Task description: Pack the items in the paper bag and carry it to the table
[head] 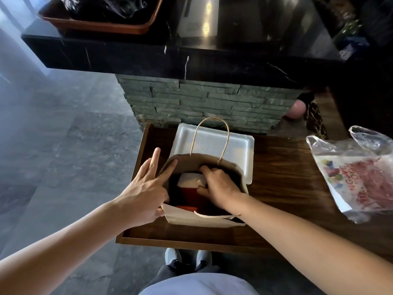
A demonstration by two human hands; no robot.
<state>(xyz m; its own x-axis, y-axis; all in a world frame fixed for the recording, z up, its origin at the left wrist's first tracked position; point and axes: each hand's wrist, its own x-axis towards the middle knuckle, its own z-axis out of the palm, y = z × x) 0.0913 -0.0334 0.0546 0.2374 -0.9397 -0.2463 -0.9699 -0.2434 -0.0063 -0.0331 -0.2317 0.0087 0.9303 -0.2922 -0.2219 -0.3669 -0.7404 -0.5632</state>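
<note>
Both bare forearms are reaching forward and down from the bottom corners of the view. The left hand (146,188) is lying palm-down with its fingers (168,169) spread: the index finger is pressing along the left rim of the open brown paper bag (204,218), the middle finger is pointing up and away, and the thumb is hooking the near-left corner. The right hand (219,188) is dipping inside the bag's mouth, wrist bent, knuckles upward, its fingers curling around the white lid of a red cup (190,186) just beneath them.
</note>
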